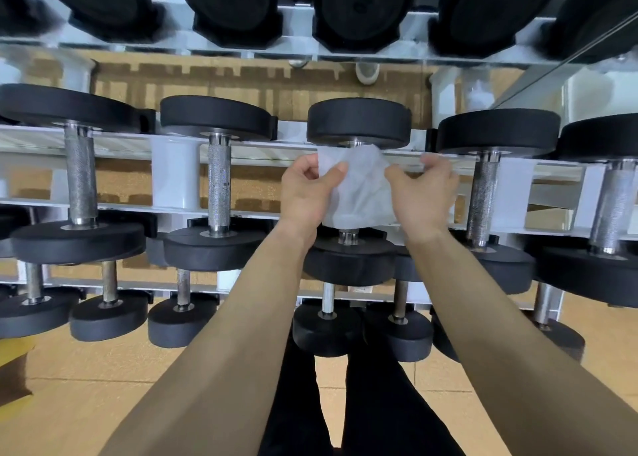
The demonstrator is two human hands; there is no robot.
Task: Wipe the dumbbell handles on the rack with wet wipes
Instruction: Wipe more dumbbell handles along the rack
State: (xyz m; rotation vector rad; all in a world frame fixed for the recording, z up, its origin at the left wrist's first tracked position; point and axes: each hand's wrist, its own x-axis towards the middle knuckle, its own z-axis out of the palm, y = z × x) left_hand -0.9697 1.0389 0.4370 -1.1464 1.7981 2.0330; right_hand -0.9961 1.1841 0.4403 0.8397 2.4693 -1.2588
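Note:
A white wet wipe is spread over the handle of the middle dumbbell on the rack's middle shelf, hiding most of that handle. My left hand pinches the wipe's left edge between thumb and fingers. My right hand grips its right edge. Only the handle's lower end shows below the wipe. Neighbouring dumbbells show bare knurled steel handles on the left and on the right.
The white rack holds black dumbbells on three tiers: large ones on top, smaller ones on the bottom shelf. A mirror behind reflects the floor. My dark trouser legs stand on tan tiles.

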